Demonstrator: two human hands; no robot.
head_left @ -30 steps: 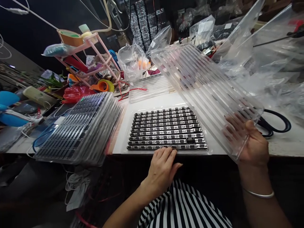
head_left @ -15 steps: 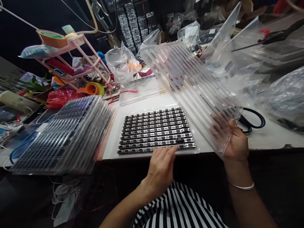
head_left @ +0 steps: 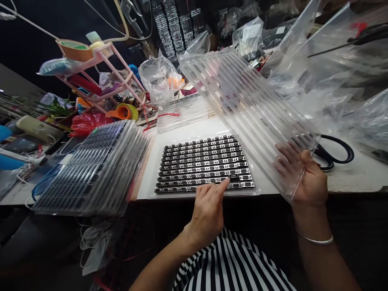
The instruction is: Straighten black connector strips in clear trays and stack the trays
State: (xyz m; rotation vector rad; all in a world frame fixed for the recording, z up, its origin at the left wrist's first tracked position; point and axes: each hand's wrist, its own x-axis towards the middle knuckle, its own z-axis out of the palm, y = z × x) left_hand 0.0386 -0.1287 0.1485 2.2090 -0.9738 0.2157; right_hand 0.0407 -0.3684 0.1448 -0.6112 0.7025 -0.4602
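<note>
Rows of metal-and-black D-sub connectors (head_left: 201, 165) fill a clear plastic tray (head_left: 257, 191) lying flat at the table's front edge. My left hand (head_left: 208, 210) is over the near edge of that tray, its index finger stretched toward a connector in the lower right rows. Its other fingers are loosely bent, and nothing shows in them. My right hand (head_left: 312, 182) grips the lower corner of a ribbed clear plastic tray cover (head_left: 245, 97), held up and tilted to the right of the connectors. Through the plastic its fingers look blurred.
To the left is a stack of filled clear trays (head_left: 87, 169), partly over the table edge. Behind it stands a pink rack (head_left: 118, 64) with tape. More clear trays (head_left: 183, 113) lie at the back. A black cable loop (head_left: 341, 149) and plastic bags (head_left: 372, 121) are at right.
My left index finger has lifted and stretched farther over the lower right connectors. The view has shifted, moving most things slightly right. My right hand still holds the cover.
</note>
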